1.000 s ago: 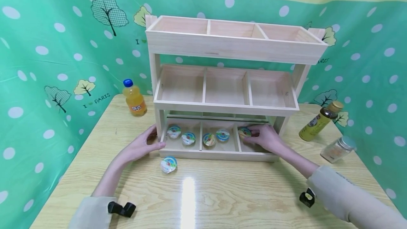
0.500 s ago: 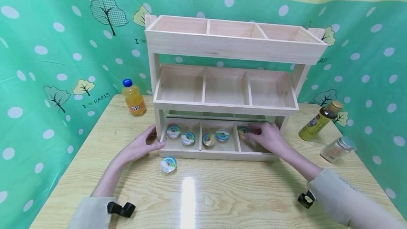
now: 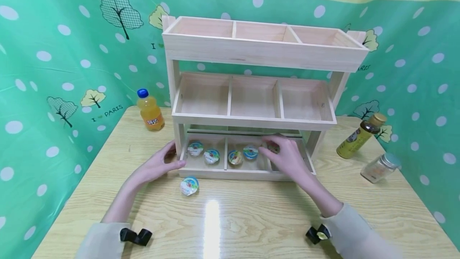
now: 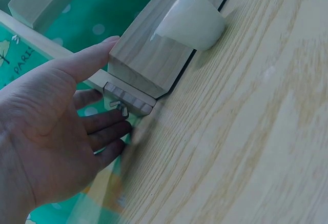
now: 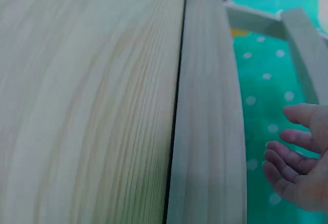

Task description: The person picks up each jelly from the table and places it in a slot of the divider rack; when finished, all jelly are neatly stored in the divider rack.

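My left hand (image 3: 158, 166) is at the left end of the wooden rack (image 3: 251, 123), thumb touching the bottom tray's front corner. In the left wrist view its fingers (image 4: 105, 137) lie loosely beside the rack's foot. My right hand (image 3: 284, 155) hovers over the divider between the bottom tray's middle and right compartments, beside a blue-lidded jelly cup (image 3: 250, 152). In the right wrist view its fingers (image 5: 287, 162) are loosely bent and hold nothing. A jelly cup (image 3: 274, 147) in the right compartment is partly hidden by that hand. Another jelly cup (image 3: 189, 186) lies tilted on the table before the tray.
More jelly cups sit in the bottom tray: two in the left compartment (image 3: 195, 148), another in the middle (image 3: 235, 157). An orange drink bottle (image 3: 151, 111) stands left of the rack. At right are a dark sauce bottle (image 3: 361, 136) and a lidded jar (image 3: 380, 168).
My right hand has let go of the jelly cup in the right compartment and moved left toward the middle compartment. My left hand has stayed at the rack's corner.
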Action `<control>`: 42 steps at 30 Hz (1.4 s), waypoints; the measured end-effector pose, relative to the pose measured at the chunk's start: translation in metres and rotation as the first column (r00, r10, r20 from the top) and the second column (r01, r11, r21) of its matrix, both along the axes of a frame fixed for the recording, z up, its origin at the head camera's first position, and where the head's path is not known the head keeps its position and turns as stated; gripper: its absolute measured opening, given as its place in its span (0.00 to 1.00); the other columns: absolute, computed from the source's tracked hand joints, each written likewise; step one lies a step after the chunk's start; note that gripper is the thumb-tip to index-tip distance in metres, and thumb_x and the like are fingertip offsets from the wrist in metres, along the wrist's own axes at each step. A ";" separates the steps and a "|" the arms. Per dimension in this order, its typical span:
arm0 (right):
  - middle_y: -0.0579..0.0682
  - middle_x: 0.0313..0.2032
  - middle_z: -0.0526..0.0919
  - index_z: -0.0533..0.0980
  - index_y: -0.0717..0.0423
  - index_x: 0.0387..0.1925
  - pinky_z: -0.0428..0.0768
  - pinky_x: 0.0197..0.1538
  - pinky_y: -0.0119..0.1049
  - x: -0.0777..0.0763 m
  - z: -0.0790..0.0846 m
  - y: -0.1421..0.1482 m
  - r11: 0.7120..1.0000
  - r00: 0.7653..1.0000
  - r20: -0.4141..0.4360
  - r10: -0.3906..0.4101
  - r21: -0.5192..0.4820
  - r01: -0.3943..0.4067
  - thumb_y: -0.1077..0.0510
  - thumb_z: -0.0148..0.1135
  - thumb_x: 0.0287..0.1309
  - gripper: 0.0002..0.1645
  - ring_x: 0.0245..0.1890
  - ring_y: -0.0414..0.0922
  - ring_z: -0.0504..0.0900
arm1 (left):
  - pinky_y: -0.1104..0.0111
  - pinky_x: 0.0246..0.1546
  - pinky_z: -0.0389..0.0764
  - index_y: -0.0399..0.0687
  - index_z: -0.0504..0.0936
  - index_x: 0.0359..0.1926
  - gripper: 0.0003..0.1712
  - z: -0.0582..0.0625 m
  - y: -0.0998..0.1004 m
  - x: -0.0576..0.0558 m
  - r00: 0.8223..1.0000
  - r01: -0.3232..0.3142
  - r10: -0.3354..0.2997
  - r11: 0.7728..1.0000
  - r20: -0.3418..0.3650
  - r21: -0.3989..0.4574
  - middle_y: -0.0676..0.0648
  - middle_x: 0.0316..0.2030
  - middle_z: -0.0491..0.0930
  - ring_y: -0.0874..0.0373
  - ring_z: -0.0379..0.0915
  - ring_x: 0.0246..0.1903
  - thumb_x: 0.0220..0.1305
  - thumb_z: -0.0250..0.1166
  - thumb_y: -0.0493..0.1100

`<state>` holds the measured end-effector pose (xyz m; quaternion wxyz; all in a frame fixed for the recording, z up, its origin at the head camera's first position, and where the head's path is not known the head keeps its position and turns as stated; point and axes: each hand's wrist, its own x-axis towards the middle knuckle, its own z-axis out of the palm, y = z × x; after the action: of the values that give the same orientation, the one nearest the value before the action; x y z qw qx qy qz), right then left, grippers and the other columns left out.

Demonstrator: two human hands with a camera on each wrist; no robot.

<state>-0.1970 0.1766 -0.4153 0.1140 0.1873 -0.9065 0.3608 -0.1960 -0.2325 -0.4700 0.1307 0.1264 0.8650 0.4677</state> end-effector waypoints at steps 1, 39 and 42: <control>0.59 0.44 0.90 0.84 0.61 0.51 0.89 0.47 0.51 0.002 0.001 -0.006 1.000 1.000 -0.002 0.015 -0.016 -0.015 0.58 0.73 0.60 0.19 0.42 0.55 0.89 | 0.33 0.77 0.51 0.52 0.42 0.84 0.55 0.000 0.000 0.000 1.000 -0.001 0.001 1.000 0.002 0.000 0.34 0.82 0.46 0.30 0.43 0.80 0.70 0.66 0.55; 0.39 0.48 0.81 0.83 0.37 0.60 0.71 0.46 0.25 0.027 -0.014 -0.159 0.814 0.871 0.177 0.459 0.309 -0.492 0.38 0.78 0.51 0.34 0.43 0.34 0.73 | 0.31 0.75 0.53 0.55 0.42 0.84 0.54 0.002 0.001 -0.001 1.000 0.018 -0.018 1.000 -0.015 -0.001 0.34 0.82 0.47 0.29 0.45 0.79 0.70 0.66 0.55; 0.38 0.47 0.81 0.83 0.36 0.60 0.70 0.44 0.24 0.027 -0.015 -0.161 0.809 0.878 0.174 0.447 0.341 -0.479 0.37 0.79 0.48 0.35 0.41 0.33 0.71 | 0.32 0.75 0.53 0.55 0.42 0.84 0.54 0.002 0.000 -0.001 0.999 0.024 -0.024 1.000 -0.022 0.002 0.35 0.82 0.47 0.30 0.45 0.79 0.70 0.66 0.55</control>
<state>-0.1700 0.0155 -0.4303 -0.0538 0.4052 -0.8891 0.2060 -0.1972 -0.2323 -0.4684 0.1266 0.1420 0.8643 0.4657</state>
